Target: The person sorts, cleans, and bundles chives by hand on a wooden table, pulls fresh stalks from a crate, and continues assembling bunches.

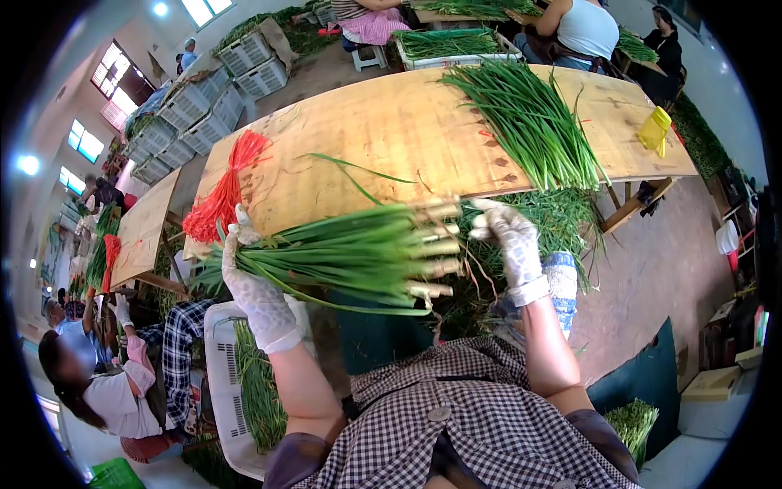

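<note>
White patterned gloves (283, 324) cover the left hand (254, 293), which grips the green bunch (342, 248) by its leafy part, and the right hand (513, 240), fingers curled just beside the pale stem ends (441, 248); whether it pinches anything, I cannot tell. The bunch is held at the near edge of the table (366, 122), where red strands (218, 196) lie on the left, a green pile (529, 122) farther right and a yellow object (654, 129) near the right end.
</note>
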Demonstrator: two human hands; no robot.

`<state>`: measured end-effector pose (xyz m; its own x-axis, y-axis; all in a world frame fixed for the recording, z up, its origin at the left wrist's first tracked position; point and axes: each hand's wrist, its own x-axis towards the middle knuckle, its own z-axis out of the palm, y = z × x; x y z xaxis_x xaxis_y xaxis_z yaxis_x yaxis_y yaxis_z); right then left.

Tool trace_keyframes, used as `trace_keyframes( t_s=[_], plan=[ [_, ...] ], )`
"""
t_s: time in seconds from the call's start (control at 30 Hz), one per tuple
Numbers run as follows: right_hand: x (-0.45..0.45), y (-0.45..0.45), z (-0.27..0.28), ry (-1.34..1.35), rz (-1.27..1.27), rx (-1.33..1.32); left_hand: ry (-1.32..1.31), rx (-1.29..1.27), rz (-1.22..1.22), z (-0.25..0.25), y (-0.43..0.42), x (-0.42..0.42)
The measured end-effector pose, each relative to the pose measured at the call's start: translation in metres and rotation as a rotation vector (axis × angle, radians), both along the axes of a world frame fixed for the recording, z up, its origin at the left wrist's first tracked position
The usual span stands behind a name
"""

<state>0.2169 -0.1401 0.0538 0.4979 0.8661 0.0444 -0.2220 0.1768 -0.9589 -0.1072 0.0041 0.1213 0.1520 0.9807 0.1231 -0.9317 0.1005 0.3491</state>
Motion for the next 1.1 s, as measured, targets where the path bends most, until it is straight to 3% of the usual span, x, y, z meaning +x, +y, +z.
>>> trace_keyframes(
  t_s=[0.03,0.13,0.17,0.27,0.3,0.37,0.43,0.5,0.63,0.7,0.77,0.9,1.0,1.07,1.1],
  plan=[
    [0.001,-0.001,0.006,-0.027,-0.068,-0.024,-0.082,-0.05,0.009,-0.001,0.002,0.0],
    [-0.014,-0.011,0.031,-0.18,0.05,0.13,-0.075,-0.067,0.02,-0.004,0.008,0.004],
    [-0.021,-0.012,0.046,-0.276,0.072,0.062,-0.103,-0.119,0.043,-0.002,0.008,0.008],
    [-0.015,0.01,0.0,-0.513,0.156,-0.04,-0.021,0.012,-0.058,-0.011,0.009,0.01],
    [-0.013,0.015,-0.009,-0.475,0.05,0.092,-0.019,0.014,-0.059,-0.01,0.008,0.01],
    [0.004,0.007,0.015,-0.033,-0.046,0.032,0.134,-0.009,0.139,-0.005,0.003,0.012],
    [0.035,0.003,0.004,-0.057,-0.262,-0.049,0.138,0.009,0.138,-0.013,0.012,-0.002],
    [0.035,0.003,0.0,-0.049,-0.248,0.054,0.144,0.021,0.131,-0.023,0.016,-0.008],
    [-0.013,0.014,0.012,-0.327,0.034,-0.063,0.224,0.048,0.081,-0.023,0.007,0.011],
    [-0.017,0.022,0.009,-0.129,0.139,-0.101,0.28,0.099,0.027,-0.027,0.009,0.014],
    [-0.019,0.021,0.013,0.019,0.176,-0.071,0.269,-0.036,0.15,-0.012,-0.002,0.028],
    [-0.02,0.018,0.008,-0.415,0.339,-0.02,0.306,-0.056,0.204,-0.01,-0.004,0.03],
    [-0.024,0.018,-0.009,-0.297,0.347,-0.025,0.343,-0.014,0.155,-0.016,-0.002,0.025],
    [-0.025,0.013,-0.009,-0.014,0.384,0.06,0.346,-0.058,0.166,-0.013,-0.002,0.028],
    [-0.025,0.01,-0.007,-0.014,0.385,0.06,0.346,-0.058,0.166,-0.011,-0.004,0.031]
  ],
)
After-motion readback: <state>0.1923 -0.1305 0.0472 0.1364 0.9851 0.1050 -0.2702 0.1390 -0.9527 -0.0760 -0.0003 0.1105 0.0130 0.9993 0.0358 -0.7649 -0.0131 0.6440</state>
